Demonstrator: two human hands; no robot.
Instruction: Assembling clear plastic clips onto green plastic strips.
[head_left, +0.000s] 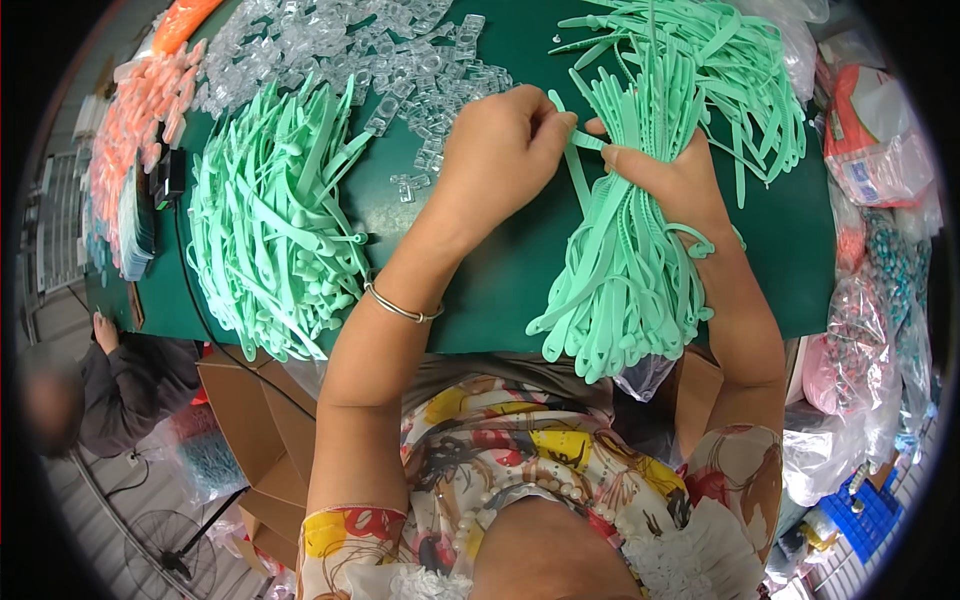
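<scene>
- A single mint-green strap sits between the two hands over the green table, its long axis running roughly away from the person and leaning a little left at the top; its near end drops into the bundle below.
- The left hand is curled, thumb and forefinger closed together on the upper part of that strap, knuckles turned up toward the camera.
- The left forearm comes up from the lower edge at a slant to the right, with a thin silver bangle round the wrist.
- The right hand is wrapped around a thick bundle of mint-green straps, fingers clamped on it near its top, thumb tip pressing a short strap end that points left toward the other hand.
- The bundle's long axis runs near to far; its lower ends hang over the table's near edge, spreading slightly left.
- Beyond the right hand, a loose heap of mint straps fans out over the far right of the table.
- Left of the left forearm lies a second pile of mint straps, mostly pointing away and to the right.
- Clear plastic clips are scattered across the far middle of the table, some just beside the left hand.
- Orange pieces lie along the far left edge.
- Plastic bags of small parts stand to the right of the table.
</scene>
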